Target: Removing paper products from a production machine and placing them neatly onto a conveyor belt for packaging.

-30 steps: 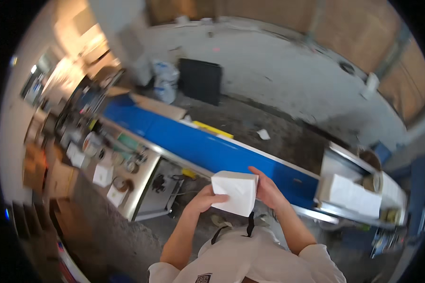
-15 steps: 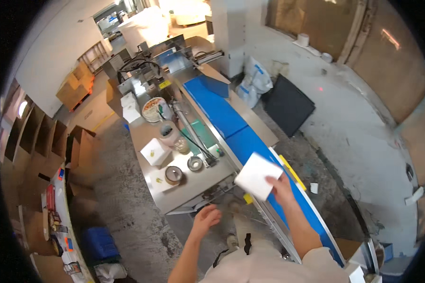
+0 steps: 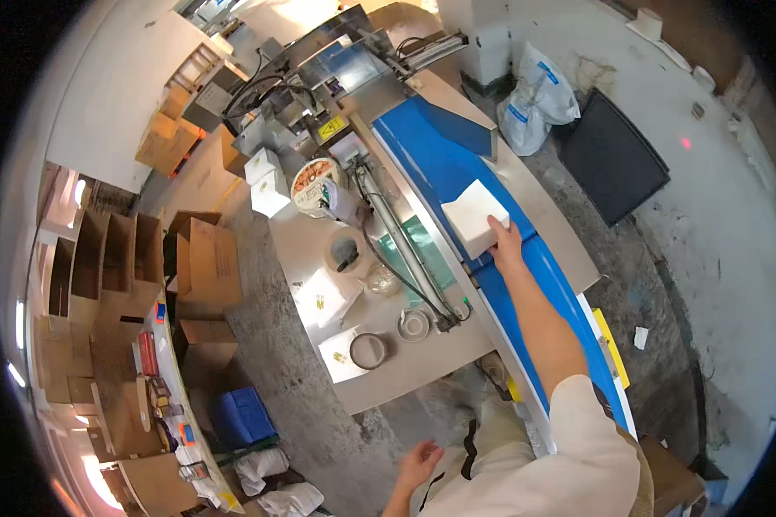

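Note:
My right hand (image 3: pixel 506 244) grips a white box (image 3: pixel 472 215) by its near right edge, fingers partly hidden by it. The box is over the blue conveyor belt (image 3: pixel 539 289), close to the seam between two belt sections; whether it touches the belt I cannot tell. Low in the picture, near my body, my left hand (image 3: pixel 420 463) has loosely bent fingers and holds nothing. The steel machine table (image 3: pixel 379 383) lies ahead of it, with a roll of brown tape (image 3: pixel 368 351) and a grey tape roll (image 3: pixel 413 324) near its edge.
White boxes (image 3: pixel 326 297), a round tub (image 3: pixel 317 185) and a metal cylinder (image 3: pixel 401 237) occupy the table. An upright blue guide plate (image 3: pixel 457 127) stands along the belt. Cardboard boxes (image 3: pixel 207 263) and a blue bin (image 3: pixel 246 418) are left; a black panel (image 3: pixel 614 157) leans right.
My right hand has carried the white box forward along the belt, away from my body. My left hand has drawn back toward me. The view has shifted too.

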### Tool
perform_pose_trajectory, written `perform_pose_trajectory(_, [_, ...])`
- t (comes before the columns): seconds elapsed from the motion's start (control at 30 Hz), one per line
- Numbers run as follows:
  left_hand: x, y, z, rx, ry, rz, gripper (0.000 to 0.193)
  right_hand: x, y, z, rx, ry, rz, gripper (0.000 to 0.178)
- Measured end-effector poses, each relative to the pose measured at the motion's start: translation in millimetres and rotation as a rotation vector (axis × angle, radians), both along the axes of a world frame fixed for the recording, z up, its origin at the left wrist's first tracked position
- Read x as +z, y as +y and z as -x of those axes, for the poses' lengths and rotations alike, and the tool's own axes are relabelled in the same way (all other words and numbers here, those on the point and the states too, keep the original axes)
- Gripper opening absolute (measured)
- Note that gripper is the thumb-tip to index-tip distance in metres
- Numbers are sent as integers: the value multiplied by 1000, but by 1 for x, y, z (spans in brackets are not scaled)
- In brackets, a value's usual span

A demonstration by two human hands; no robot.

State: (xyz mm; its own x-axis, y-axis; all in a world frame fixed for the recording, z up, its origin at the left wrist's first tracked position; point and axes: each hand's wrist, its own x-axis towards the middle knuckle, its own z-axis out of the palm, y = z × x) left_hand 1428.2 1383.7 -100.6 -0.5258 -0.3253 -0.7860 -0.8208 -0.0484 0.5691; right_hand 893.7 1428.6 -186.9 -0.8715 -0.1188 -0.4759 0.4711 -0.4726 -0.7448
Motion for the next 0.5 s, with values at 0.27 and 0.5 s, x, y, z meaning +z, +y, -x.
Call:
perform_pose_trajectory(0.27, [-23,-19,-25,-32,178,-9,54,29,32,-29,-87,-1,-80,76])
perform_pose_trajectory(0.5, [20,1,-9,-352,307,-61,49,95,186,-230,98,97,-158,33])
